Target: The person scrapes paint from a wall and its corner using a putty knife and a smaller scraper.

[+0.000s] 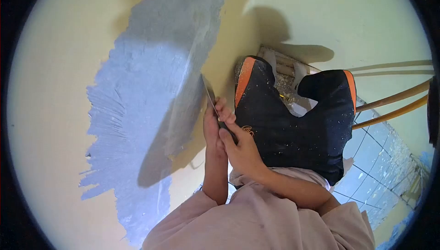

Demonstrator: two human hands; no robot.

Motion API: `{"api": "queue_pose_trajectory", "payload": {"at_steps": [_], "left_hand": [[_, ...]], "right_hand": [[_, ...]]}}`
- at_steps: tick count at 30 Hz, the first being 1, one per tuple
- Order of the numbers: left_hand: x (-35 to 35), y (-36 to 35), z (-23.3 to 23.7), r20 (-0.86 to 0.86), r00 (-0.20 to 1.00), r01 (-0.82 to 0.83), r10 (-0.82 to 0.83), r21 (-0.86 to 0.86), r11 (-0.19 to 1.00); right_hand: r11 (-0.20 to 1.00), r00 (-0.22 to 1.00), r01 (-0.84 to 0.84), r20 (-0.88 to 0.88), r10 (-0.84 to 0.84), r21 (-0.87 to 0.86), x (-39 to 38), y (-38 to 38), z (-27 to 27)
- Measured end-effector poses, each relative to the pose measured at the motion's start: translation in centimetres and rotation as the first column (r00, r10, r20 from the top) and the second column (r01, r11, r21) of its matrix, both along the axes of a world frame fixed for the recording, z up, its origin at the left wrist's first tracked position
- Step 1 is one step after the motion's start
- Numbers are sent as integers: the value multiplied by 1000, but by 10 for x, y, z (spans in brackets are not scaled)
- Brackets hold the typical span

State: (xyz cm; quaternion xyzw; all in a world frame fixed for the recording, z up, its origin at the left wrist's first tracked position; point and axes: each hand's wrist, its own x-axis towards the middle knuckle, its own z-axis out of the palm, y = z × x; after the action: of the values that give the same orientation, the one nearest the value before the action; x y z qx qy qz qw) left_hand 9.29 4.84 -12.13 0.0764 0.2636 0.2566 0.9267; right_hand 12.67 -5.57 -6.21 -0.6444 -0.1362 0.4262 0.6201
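Here, in the head view, both hands are closing together around one tool — a flat-bladed scraper [209, 93] whose thin blade is standing edge-on against the wall [55, 89]. The left hand [211, 128] is rising straight up from its pink sleeve [183, 222], forearm nearly vertical in the picture, fingers wrapping the handle just below the blade. The right hand [243, 151] is coming in from the right with the elbow bent, its back turned to the camera. It is clasping the lower end of the handle and touching the left hand. The blade's tip is lying at the right edge of a big grey-blue patch [142, 94] in the pale yellow wall. Just right of the hands, black shorts with orange stripes [293, 126] are filling the middle. The handle itself is almost wholly hidden — only a dark sliver is showing between the fingers. Whether the blade is actually touching the wall is hard to tell. The tiled floor [380, 158] and two yellow hoses [394, 105] are being cut off by the round lens edge at the right.
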Motion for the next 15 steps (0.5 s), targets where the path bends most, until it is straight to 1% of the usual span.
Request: {"api": "queue_pose_trajectory", "payload": {"at_steps": [1, 2, 3, 4, 5, 6, 7, 8, 9, 10, 11, 12, 13, 14, 15], "left_hand": [[5, 4, -4, 50, 998, 27, -27, 6, 1000], [8, 3, -7, 58, 998, 21, -22, 29, 999], [9, 2, -9, 43, 999, 10, -11, 16, 1000], [14, 2, -8, 78, 997, 22, -22, -8, 1000], [18, 2, -6, 121, 992, 36, -33, -24, 999], [16, 6, -11, 139, 989, 54, -52, -5, 999], [15, 10, -13, 148, 988, 48, -48, 4, 999], [15, 13, -12, 147, 986, 81, -80, -4, 997], [13, 14, -11, 139, 984, 116, -113, -16, 993], [12, 11, -11, 134, 985, 113, -110, -10, 994], [16, 4, -6, 32, 998, 60, -60, 17, 998], [22, 0, -2, -61, 998, 10, -7, 54, 998], [22, -5, 1, -50, 999, 10, -7, 69, 998], [17, -13, 3, -74, 997, 12, -4, 104, 995], [12, -18, 3, -96, 995, 16, -3, 137, 990]], "right_hand": [[1000, 999, -18, -30, 18, -4, 4, 3, -2], [999, 999, -33, -43, 33, -15, 5, 3, -7], [1000, 1000, 5, 19, -5, 0, 6, 2, -10], [999, 995, 45, 90, -47, 23, 7, 2, -12], [999, 995, 39, 93, -41, 23, 6, 2, -12], [999, 996, 42, 80, -43, 15, 3, 4, -13], [999, 997, 44, 70, -45, 12, 2, 6, -15], [999, 996, 40, 77, -42, 23, 2, 7, -18], [997, 994, 68, 86, -71, 42, 0, 7, -21], [994, 991, 96, 90, -101, 59, -3, 6, -22], [993, 991, 94, 87, -100, 66, -1, 2, -20], [999, 998, 33, 53, -34, 19, 7, -4, -16], [999, 999, -30, 22, 31, -24, 13, -6, -12], [999, 993, 34, 112, -38, 40, 5, -10, -19], [998, 991, 38, 124, -44, 53, 0, -12, -18]]}}
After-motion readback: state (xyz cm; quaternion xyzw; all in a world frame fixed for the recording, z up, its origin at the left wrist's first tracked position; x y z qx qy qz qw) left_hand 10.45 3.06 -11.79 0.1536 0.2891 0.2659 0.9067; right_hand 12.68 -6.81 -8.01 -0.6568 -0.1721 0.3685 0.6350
